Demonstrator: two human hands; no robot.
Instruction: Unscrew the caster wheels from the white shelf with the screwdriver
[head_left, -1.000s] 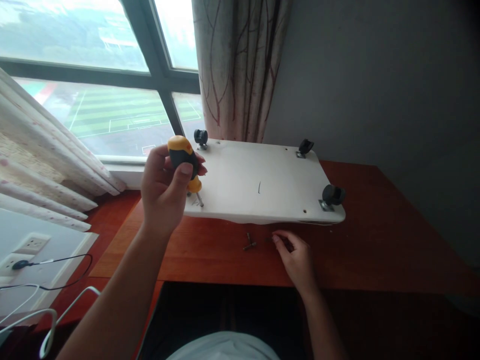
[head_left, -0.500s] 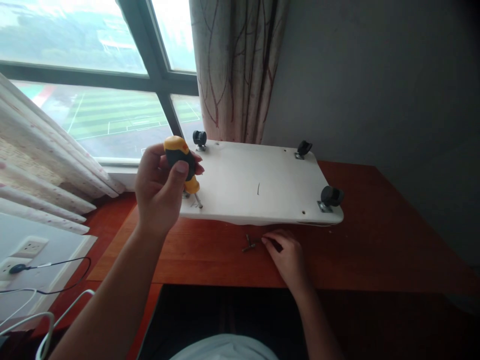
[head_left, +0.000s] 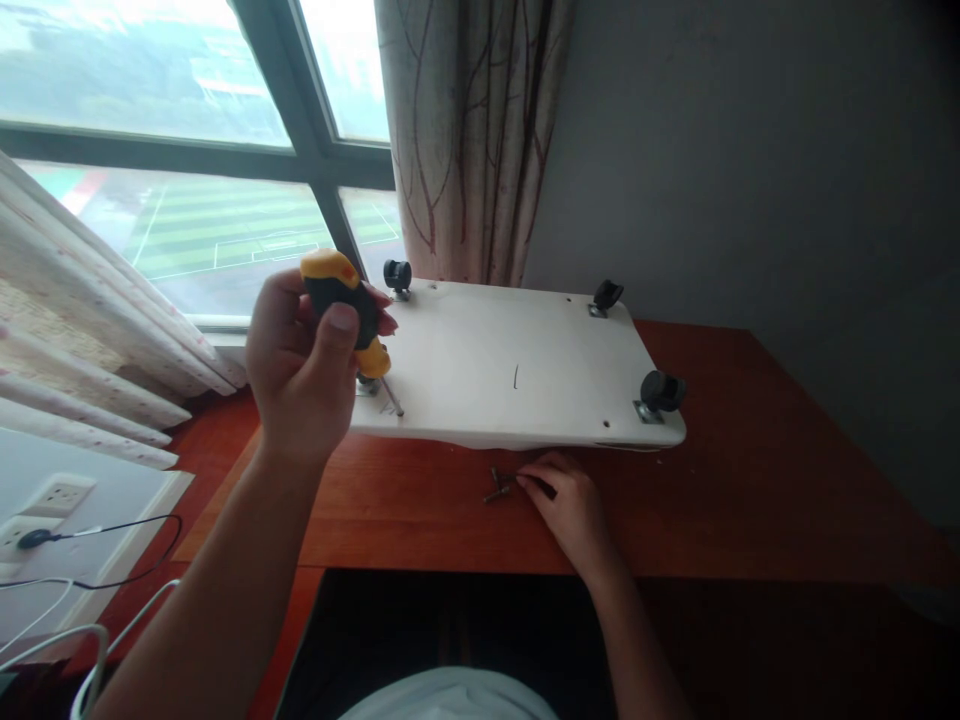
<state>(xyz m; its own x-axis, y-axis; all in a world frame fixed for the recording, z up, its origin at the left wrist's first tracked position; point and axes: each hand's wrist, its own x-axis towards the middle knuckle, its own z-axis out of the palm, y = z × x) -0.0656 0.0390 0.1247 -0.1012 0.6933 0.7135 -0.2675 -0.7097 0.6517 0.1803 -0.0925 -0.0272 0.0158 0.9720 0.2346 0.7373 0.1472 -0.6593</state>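
My left hand (head_left: 304,375) is closed around the stubby yellow-and-black handle of a screwdriver (head_left: 341,290). Its thin metal shaft slants down to the near left corner of a white panel (head_left: 480,350), where the tip appears to meet the surface. Caster wheels stand up at the panel's corners: far left (head_left: 397,275), far right (head_left: 606,296) and near right (head_left: 661,393); the near left one is mostly hidden behind my left hand. In front of the panel, my right hand (head_left: 566,505) pinches the end of a small screw beside other loose screws (head_left: 496,493) on the table.
The reddish wooden table (head_left: 750,480) extends right to a grey wall. A window (head_left: 225,230) and curtains (head_left: 472,140) stand behind and to the left. At lower left are wall sockets (head_left: 60,497) with a plug and cables (head_left: 97,640).
My left hand and the screwdriver handle have moved slightly left and up, leaning the shaft more, while its tip has stayed in place. My right hand has shifted slightly left at the screws.
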